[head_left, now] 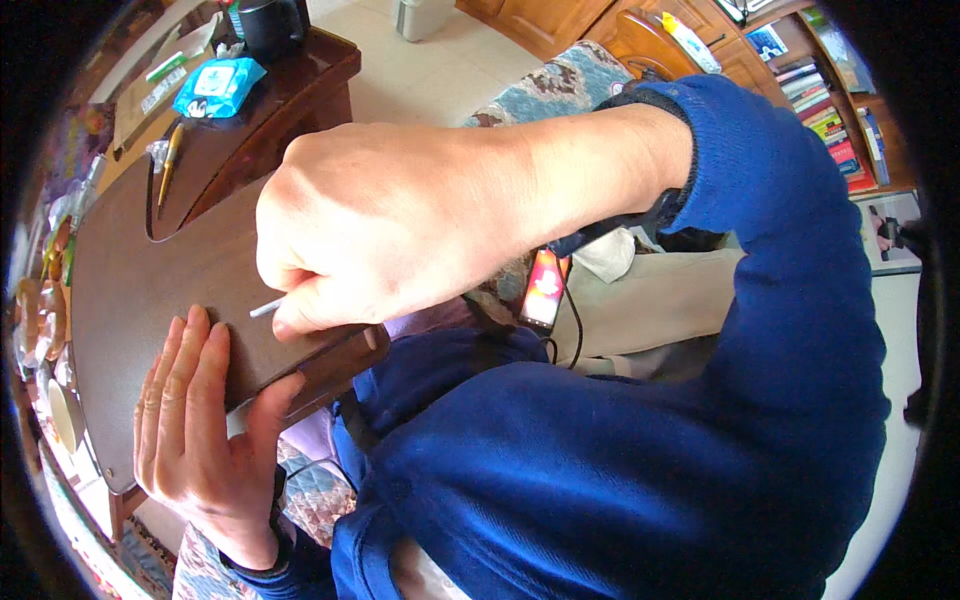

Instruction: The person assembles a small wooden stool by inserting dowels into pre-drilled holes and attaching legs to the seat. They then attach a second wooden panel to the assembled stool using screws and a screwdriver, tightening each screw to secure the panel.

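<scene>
A large dark-brown leather-like piece (120,300), perhaps a bag, lies across the table, with a thick folded edge facing me. My left hand (205,440) rests on its near part, fingers stretched flat over the surface and thumb along the edge. Closed in a fist, my right hand (370,230) reaches across from the right above the same piece. From between its thumb and fingers sticks out the tip of a slim silvery metal rod (265,308), close to the brown surface. The rest of the rod is hidden inside the hand.
On the dark wooden table (330,65) are a blue wipes pack (222,85), a black mug (270,30) and a slim golden-brown pointed tool (170,165). Small items crowd the left edge. A lit phone (545,288) with a cable lies beside my lap. Bookshelves stand far right.
</scene>
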Tool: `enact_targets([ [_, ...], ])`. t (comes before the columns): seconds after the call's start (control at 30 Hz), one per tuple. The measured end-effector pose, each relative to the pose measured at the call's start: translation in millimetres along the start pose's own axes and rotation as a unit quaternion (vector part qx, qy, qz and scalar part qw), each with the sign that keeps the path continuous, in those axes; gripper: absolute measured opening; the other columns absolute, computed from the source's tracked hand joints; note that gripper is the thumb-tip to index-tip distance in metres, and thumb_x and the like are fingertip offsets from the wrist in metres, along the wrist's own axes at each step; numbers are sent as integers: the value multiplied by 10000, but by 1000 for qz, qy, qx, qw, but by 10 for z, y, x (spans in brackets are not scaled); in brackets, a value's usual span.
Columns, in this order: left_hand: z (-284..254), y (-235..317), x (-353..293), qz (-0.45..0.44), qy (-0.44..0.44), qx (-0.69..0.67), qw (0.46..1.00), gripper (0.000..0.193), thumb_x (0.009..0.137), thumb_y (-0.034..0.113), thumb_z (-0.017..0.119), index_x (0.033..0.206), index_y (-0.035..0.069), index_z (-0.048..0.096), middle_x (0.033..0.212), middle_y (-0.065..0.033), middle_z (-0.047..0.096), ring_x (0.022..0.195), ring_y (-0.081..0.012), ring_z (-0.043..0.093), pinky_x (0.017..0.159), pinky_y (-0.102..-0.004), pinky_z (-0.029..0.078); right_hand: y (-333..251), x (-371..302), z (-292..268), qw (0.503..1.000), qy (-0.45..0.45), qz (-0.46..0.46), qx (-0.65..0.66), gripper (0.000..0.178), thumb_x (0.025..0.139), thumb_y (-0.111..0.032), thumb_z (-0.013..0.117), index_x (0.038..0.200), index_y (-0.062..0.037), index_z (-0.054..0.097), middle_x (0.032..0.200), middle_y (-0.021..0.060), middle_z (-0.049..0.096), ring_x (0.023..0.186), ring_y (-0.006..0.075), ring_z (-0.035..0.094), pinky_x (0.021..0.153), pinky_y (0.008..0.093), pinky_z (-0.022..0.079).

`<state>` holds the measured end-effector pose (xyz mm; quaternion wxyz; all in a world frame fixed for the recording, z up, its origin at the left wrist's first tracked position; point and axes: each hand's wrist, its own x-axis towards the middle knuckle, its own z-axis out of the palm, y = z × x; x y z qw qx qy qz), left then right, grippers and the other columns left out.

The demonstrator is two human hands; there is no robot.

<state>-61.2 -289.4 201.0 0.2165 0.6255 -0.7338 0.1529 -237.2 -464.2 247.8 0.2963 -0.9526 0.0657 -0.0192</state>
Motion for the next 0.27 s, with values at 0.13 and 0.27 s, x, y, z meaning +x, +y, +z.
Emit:
enact_targets([
  [0.13,-59,-21,27,8,-6,-9,1000,547,779,420,854,1088,-19,749,1149,-188,746,1102,-357,719,963,-447,565,82,148,-193,998,-9,-31,49,475,873,-451,744,716,-3,719,614,164,646,580,276,643,593,414,505],
  [0.27,-110,-69,109,-5,-17,-20,1000,502,779,420,859,1032,0,754,1104,-161,758,1063,-312,736,938,-429,576,84,604,-545,997,63,-34,40,455,852,-443,775,756,0,740,614,149,660,571,253,646,576,402,500],
])
